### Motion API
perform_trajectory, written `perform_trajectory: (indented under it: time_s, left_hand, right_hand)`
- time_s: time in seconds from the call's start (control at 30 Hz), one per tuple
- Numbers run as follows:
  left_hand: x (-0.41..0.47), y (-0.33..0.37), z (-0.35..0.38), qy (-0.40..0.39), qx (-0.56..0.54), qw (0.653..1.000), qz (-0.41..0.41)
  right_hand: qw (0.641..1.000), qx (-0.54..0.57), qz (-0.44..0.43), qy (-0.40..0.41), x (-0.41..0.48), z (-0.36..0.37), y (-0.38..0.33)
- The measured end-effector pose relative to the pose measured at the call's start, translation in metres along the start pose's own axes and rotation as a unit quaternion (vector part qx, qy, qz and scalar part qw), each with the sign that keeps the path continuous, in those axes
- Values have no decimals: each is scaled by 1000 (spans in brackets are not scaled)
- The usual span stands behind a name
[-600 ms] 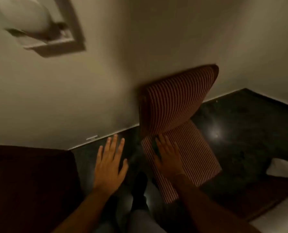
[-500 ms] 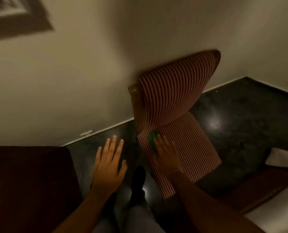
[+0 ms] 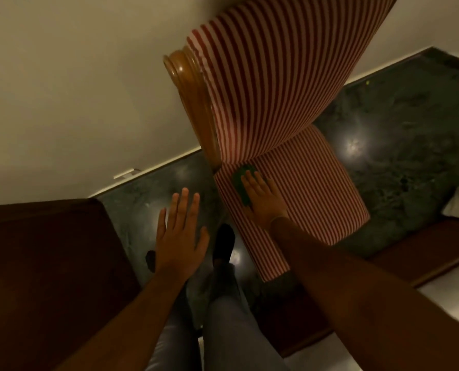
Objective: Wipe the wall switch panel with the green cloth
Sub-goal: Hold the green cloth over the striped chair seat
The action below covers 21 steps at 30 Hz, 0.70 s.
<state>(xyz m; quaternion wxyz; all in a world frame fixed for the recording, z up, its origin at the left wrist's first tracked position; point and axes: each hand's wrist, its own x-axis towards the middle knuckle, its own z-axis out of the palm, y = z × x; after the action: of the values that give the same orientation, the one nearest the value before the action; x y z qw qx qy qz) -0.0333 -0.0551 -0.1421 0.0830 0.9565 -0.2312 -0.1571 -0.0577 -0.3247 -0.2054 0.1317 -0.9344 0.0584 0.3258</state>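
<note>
The right hand was laid flat, fingers extended, on the green cloth on the striped chair seat; at nine o'clock of it, the left hand was held open, empty.

A striped chair, red and white with a polished wooden frame, is set against a plain cream wall. Beneath the chair a dark, glossy stone floor is seen, with lamp glints reflected in it. Left of the chair, dark brown furniture is seen in dim, warm light.
</note>
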Motion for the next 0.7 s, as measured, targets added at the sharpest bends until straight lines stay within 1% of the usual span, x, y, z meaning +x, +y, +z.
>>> perform_trajectory:
  time_s: [0.13, 0.33, 0.47, 0.57, 0.7]
  left_hand:
    - [9, 3, 4, -4, -9, 1000, -11]
    - [9, 0, 11, -10, -5, 1000, -21]
    - [2, -5, 12, -20, -1, 999, -28]
    - [-8, -11, 6, -31, 5, 999, -33]
    - [-18, -19, -14, -19, 10, 999, -26]
  right_hand:
    - [1000, 15, -18, -21, 12, 9, 4]
    - [997, 75, -20, -5, 29, 9, 10]
    - [994, 107, -23, -17, 35, 3, 9]
    - [994, 99, -27, -26, 28, -4, 7]
    - [994, 102, -40, 0, 0, -18, -7]
